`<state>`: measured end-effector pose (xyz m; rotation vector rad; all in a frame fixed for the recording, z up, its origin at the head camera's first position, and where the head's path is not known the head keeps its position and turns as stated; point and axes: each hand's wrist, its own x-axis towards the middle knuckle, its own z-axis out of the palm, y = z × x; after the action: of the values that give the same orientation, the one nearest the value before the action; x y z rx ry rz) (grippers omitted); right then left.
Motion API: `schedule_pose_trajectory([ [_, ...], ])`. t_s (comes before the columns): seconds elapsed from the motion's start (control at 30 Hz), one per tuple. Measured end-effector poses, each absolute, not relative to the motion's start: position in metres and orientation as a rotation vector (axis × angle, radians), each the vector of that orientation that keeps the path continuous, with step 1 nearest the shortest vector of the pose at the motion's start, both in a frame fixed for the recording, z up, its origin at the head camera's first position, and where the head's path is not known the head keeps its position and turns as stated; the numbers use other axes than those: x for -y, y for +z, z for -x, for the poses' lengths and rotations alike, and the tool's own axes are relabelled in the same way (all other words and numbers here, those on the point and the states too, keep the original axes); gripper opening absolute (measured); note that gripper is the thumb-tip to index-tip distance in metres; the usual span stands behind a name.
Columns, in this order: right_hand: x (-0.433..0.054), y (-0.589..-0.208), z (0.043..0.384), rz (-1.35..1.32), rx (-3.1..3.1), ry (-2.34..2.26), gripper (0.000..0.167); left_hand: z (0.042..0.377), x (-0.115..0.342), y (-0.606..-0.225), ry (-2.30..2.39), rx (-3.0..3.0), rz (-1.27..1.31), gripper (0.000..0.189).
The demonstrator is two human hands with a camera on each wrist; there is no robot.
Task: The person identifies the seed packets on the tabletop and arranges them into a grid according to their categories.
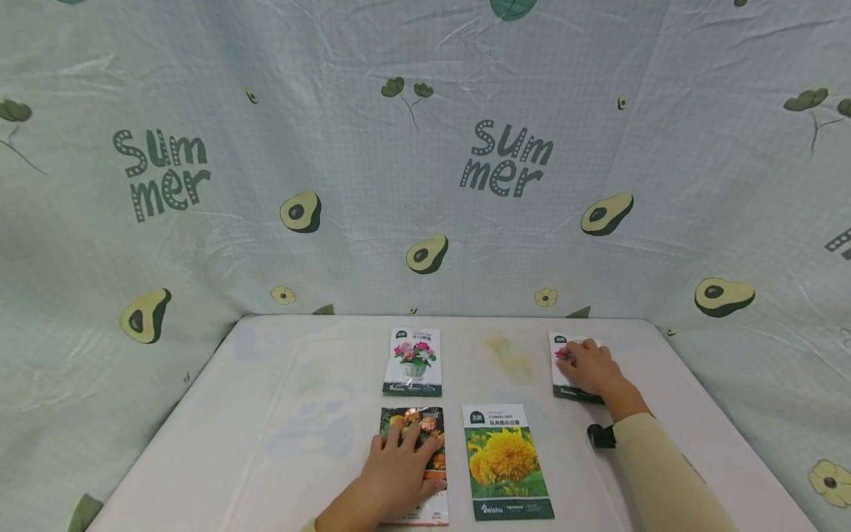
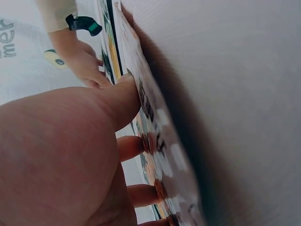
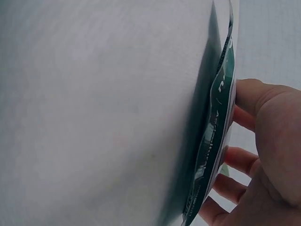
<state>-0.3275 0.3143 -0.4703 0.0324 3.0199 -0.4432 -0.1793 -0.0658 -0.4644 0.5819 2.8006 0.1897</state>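
My left hand rests with spread fingers on a seed packet printed with orange flowers. In the left wrist view, the thumb and fingertips of that hand touch the face of this packet. At the far right, my right hand lies over a white and green seed packet with pink flowers, covering much of its face. The right wrist view shows its fingertips on the packet's printed side, along a dark green bottom band.
A seed packet with yellow flowers lies between the hands, nearer the front. Behind the left hand is a packet picturing pink flowers in a pot. A patterned sheet hangs behind the white table. A black band is on the right wrist.
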Motion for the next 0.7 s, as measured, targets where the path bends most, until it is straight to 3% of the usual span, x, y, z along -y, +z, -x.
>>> schedule_pose_trajectory([
  [0.7, -0.297, -0.472, 0.336, 0.021, -2.985, -0.472, 0.048, 0.179, 0.066, -0.47, 0.165, -2.862, -0.644, 0.065],
])
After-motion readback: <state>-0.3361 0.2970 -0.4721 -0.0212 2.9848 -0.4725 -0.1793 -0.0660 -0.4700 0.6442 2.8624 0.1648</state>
